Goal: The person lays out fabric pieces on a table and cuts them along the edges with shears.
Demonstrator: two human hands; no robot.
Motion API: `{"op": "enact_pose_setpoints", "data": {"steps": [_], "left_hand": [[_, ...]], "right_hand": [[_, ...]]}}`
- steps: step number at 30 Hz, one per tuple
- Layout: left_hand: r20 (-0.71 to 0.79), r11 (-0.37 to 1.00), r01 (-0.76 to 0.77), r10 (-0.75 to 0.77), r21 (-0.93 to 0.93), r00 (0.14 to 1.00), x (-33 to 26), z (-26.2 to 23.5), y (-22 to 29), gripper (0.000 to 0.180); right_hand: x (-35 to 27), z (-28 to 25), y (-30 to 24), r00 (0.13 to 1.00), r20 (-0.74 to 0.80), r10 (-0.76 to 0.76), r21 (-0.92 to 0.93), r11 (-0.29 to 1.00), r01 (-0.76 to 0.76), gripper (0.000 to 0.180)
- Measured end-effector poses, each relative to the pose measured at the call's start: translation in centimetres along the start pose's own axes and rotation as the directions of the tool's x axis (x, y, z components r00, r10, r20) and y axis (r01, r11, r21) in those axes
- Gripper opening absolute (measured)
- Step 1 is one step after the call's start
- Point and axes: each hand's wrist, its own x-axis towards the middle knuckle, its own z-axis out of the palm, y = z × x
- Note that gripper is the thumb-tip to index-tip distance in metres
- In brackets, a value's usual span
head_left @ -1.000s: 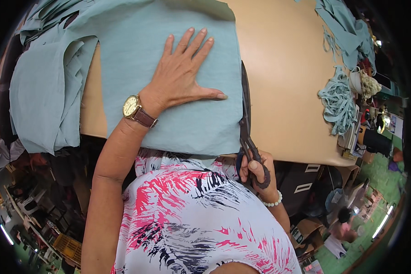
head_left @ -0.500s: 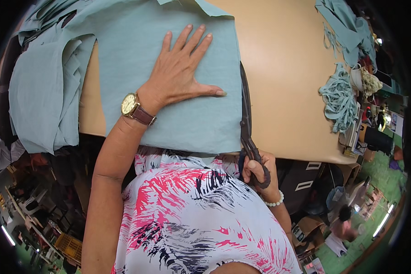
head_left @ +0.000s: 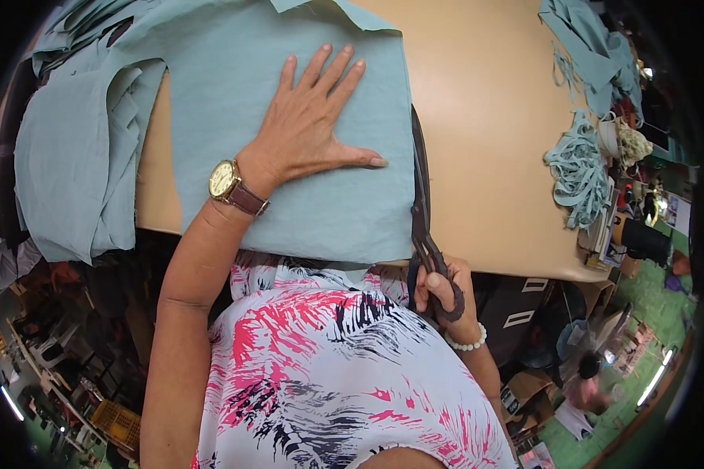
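Observation:
A piece of pale blue-green fabric lies on the tan table, its right edge running straight toward me. Flat on top of it rests my left hand, fingers spread and thumb out to the right. My right hand, at the table's front edge, grips the handles of large dark scissors. Their long blades point away from me along the fabric's right edge, nearly closed. The lower blade is partly hidden by the cloth.
At left, more folded fabric hangs over the table's edge. A tangle of fabric strips and a heap of cloth scraps lie along the right side. Dark drawers stand below the table. Farther right, a person is on the green floor.
Almost nothing differs. Both hands, the scissors and the fabric hold nearly the same place.

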Motion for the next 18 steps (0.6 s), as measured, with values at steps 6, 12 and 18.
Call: {"op": "enact_pose_setpoints", "data": {"steps": [6,12,18], "left_hand": [[-0.003,1.0,0.0,0.0,-0.015,1.0,-0.1,0.4,-0.2,0.108],[-0.015,1.0,-0.004,0.004,-0.014,1.0,0.1,-0.1,0.0,0.108],[-0.018,1.0,-0.001,0.0,-0.011,1.0,-0.1,0.3,-0.1,0.108]], "right_hand": [[1.8,0.4,-1.1,1.0,-0.003,-0.001,-0.049,0.999,0.001,0.03],[2.0,0.6,-1.4,0.999,-0.01,-0.047,0.021,0.999,0.048,0.028],[2.0,0.6,-1.5,1.0,-0.022,-0.006,-0.045,0.999,0.005,0.027]]}}
